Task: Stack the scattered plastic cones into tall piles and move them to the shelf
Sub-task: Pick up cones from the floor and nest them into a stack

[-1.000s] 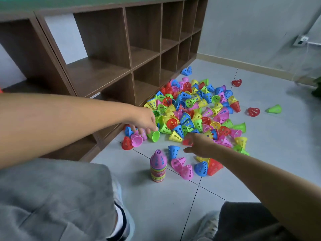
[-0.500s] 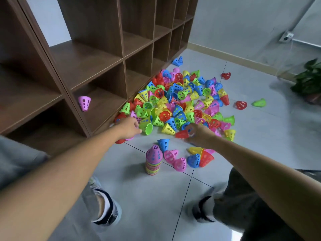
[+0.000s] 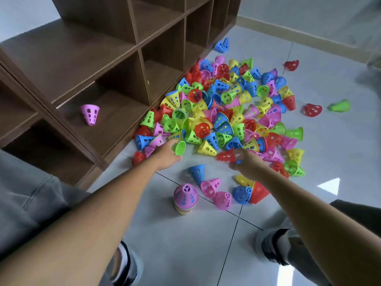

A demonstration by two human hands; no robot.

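Green cone [image 3: 180, 148] lifted in left grip [image 3: 167, 155]; right grip [image 3: 246, 162] keeps red cone [image 3: 226, 156] (stack [image 3: 186, 198] unmoved).

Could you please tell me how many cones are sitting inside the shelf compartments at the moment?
1: a single pink cone lies tipped in a lower compartment of the brown shelf, left of the floor pile. Other compartments' back corners are partly hidden, so more could be out of sight.
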